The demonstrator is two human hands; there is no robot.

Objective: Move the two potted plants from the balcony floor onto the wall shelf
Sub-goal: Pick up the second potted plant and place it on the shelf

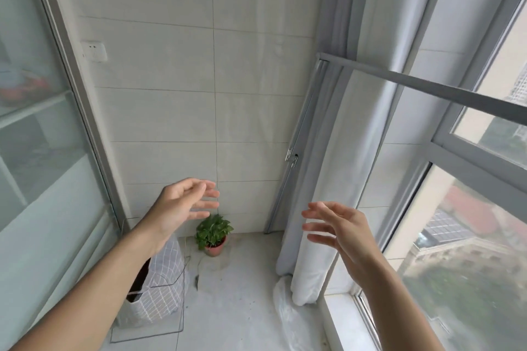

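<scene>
One potted plant [214, 236], green leaves in a terracotta pot, stands on the balcony floor against the tiled back wall. No other potted plant and no wall shelf show in this view. My left hand [182, 205] is held up in the air above and left of the plant, fingers spread and relaxed, holding nothing. My right hand [336, 225] is raised at about the same height to the right of the plant, fingers spread, palm facing left, also empty. Both hands are well clear of the pot.
A checked fabric laundry basket [159, 291] on a wire frame stands at the left by the glass sliding door [42, 151]. White curtains [322, 208] hang at the right beside the windows [462, 236]. A grey rail [427, 88] crosses at upper right. A plastic bag [288, 313] lies by the curtain's foot.
</scene>
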